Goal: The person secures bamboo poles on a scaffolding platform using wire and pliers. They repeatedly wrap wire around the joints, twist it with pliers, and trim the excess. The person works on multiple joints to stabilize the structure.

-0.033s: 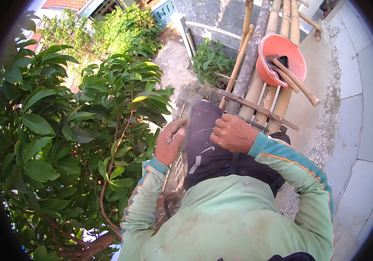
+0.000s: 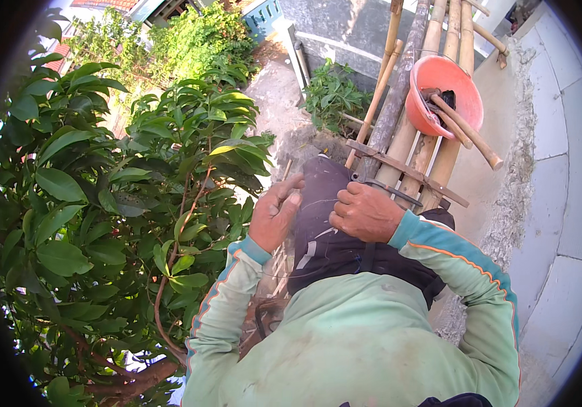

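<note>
My right hand [image 2: 367,214] is closed in a fist above my dark trousers [image 2: 318,186]; what it holds, if anything, is hidden. To its left, my left hand [image 2: 275,214] is raised with thumb and fingers bent but apart. Thin pale lines, perhaps thread or wire, show against the trousers between the hands; I cannot tell whether either hand has hold of them. Just beyond my right hand, a dark, slim metal tool [image 2: 399,195] lies across the bamboo poles [image 2: 387,175]. A wooden crosspiece [image 2: 406,169] spans the poles behind it.
On the poles stands an orange-pink basin [image 2: 471,102] holding wooden-handled tools [image 2: 471,132] and something black. A leafy tree [image 2: 121,224] fills the left side. A pale block wall [image 2: 542,210] with rough mortar runs along the right. The ground [image 2: 270,102] lies far below.
My left hand has risen slightly and moved right, its fingers nearer my right hand. The right hand stays closed in nearly the same place. The view has shifted a little.
</note>
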`<state>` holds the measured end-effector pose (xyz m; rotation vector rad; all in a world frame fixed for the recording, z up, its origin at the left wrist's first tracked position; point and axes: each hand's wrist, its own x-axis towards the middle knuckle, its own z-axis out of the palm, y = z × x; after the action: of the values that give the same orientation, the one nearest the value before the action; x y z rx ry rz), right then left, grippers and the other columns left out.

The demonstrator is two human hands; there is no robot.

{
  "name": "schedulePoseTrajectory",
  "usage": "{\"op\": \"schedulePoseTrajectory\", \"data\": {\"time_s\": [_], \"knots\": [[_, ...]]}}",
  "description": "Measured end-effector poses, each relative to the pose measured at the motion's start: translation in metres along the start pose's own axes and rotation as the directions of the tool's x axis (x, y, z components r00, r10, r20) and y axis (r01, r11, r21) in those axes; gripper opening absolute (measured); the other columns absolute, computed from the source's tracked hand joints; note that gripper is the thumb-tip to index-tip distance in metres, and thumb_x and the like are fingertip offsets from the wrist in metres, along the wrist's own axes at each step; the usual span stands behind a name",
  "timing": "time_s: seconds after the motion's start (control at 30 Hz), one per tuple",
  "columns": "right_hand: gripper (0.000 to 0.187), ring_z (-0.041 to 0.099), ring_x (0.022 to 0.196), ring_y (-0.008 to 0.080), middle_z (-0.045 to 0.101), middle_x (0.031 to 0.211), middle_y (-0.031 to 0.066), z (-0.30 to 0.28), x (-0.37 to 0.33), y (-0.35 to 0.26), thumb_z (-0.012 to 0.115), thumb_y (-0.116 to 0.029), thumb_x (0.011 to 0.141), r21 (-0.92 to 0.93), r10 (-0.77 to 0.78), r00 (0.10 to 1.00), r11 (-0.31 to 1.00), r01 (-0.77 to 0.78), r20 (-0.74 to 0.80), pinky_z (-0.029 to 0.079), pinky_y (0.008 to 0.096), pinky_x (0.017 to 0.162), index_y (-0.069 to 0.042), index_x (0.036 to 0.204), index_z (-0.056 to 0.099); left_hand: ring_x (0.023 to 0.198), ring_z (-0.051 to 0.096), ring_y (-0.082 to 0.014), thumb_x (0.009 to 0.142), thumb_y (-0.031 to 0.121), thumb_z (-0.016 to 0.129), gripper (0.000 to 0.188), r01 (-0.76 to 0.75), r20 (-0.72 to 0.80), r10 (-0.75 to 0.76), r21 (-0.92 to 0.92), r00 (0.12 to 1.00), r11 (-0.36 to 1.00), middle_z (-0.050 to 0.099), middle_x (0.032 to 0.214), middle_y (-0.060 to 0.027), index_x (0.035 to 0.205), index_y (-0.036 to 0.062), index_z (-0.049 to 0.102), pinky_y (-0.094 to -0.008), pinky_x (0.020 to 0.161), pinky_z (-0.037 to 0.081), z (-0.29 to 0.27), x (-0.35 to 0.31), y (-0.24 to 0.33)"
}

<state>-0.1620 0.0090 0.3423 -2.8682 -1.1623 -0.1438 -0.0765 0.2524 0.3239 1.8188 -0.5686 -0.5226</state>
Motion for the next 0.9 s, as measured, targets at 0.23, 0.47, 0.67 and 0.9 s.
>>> {"op": "schedulePoseTrajectory", "data": {"time_s": [0.23, 0.47, 0.67, 0.9], "knots": [[0.011, 0.058, 0.081, 0.0172, 0.061, 0.073, -0.0017, 0.009, 0.002, -0.024, 0.063, -0.023, 0.078, 0.071, -0.112, 0.990, 0.990, 0.119, -0.090, 0.042, 0.0319, 0.074, -0.014, 0.073, 0.065, 0.065, 0.052, -0.0057, 0.102, 0.021, 0.057, 0.047, 0.056, 0.032, -0.048, -0.362, 0.998, 0.930, 0.070, 0.110, -0.0061, 0.146, 0.0039, 0.050, -0.0212, 0.062, 0.046, 0.044, 0.048, 0.024], [0.012, 0.058, 0.084, 0.0181, 0.058, 0.077, 0.0006, 0.002, 0.001, -0.033, 0.063, -0.023, 0.077, 0.142, -0.122, 0.977, 0.979, 0.148, -0.175, 0.044, 0.0321, 0.075, -0.013, 0.072, 0.065, 0.069, 0.055, -0.0073, 0.097, 0.008, 0.061, 0.053, 0.032, 0.032, -0.017, -0.571, 0.999, 0.821, 0.066, 0.086, -0.0044, 0.146, 0.0014, 0.042, -0.0216, 0.064, 0.045, 0.057, 0.069, 0.015], [0.015, 0.058, 0.088, 0.0195, 0.058, 0.085, 0.0029, -0.014, -0.002, -0.025, 0.064, -0.025, 0.076, 0.168, -0.191, 0.929, 0.953, 0.253, -0.317, 0.047, 0.0332, 0.076, -0.010, 0.078, 0.065, 0.072, 0.051, -0.0057, 0.098, 0.009, 0.060, 0.043, 0.131, 0.275, 0.013, -0.501, 0.961, 0.855, 0.058, 0.077, 0.0010, 0.139, -0.0001, 0.052, -0.0221, 0.065, 0.041, 0.051, 0.044, 0.046], [0.021, 0.062, 0.090, 0.0215, 0.061, 0.089, 0.0042, -0.009, 0.003, -0.032, 0.068, -0.023, 0.073, 0.272, -0.245, 0.892, 0.892, 0.361, -0.380, 0.050, 0.0350, 0.080, -0.006, 0.086, 0.066, 0.064, 0.040, -0.0033, 0.100, 0.020, 0.058, 0.028, 0.136, 0.355, -0.006, -0.344, 0.935, 0.929, 0.051, 0.073, 0.0047, 0.117, -0.0021, 0.066, -0.0211, 0.058, 0.033, 0.050, 0.032, 0.066]]}}
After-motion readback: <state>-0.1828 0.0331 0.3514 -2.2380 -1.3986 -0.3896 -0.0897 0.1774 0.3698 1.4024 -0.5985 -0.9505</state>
